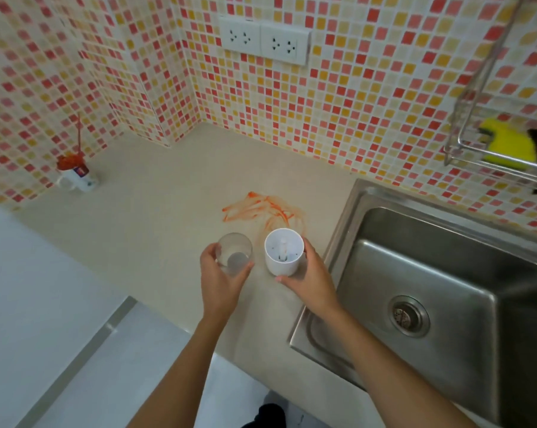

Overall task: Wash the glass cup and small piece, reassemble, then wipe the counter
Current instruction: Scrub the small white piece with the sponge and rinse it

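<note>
A clear glass cup (234, 253) is held over the beige counter (156, 211) by my left hand (220, 279), whose fingers and thumb curl round its side. Right beside it, my right hand (310, 279) grips a white plastic cup-shaped piece (284, 251) with a short white post standing inside it. The two pieces are apart, with a small gap between them. An orange smear (261, 210) stains the counter just behind them.
A steel sink (446, 291) with a drain lies to the right. A wire rack (483, 143) on the tiled wall holds a yellow sponge (508, 143). A small white bottle (78, 177) with red residue stands at the far left. Wall sockets (264, 41) sit above.
</note>
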Demonstrator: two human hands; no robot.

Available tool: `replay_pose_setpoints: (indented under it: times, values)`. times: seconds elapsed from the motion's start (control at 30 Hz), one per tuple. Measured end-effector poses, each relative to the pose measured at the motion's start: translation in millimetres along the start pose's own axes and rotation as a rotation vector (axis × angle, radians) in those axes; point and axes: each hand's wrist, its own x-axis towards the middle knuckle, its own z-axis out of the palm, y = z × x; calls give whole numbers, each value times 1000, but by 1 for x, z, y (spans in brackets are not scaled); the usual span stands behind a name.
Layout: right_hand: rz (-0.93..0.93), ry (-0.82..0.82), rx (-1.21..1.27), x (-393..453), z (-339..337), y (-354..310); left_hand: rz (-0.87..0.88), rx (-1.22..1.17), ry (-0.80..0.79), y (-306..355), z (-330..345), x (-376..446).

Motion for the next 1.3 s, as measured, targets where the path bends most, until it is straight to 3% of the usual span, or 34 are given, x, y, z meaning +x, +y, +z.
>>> replay_pose_setpoints:
  times: [0.3,0.4,0.5,0.57,0.67,0.8,1.1,1.3]
  values:
    - [15,41,-25,0,3,-12,6,18,-116,-11,0,13]
    - [20,57,-30,0,3,-15,-10,40,-71,0,-4,8]
    - [46,75,-39,-1,6,-16,253,126,93,20,-6,6]
    - [56,92,-54,-1,7,-18,467,224,122,34,0,15]
    - [42,95,-81,3,6,-22,628,421,-46,51,18,33]
    - [8,79,-147,7,9,-23,619,556,-204,52,37,38]
    - [44,99,-109,6,11,-26,753,402,-168,53,45,36]
    - [88,32,-103,8,11,-20,705,278,-97,90,34,48]
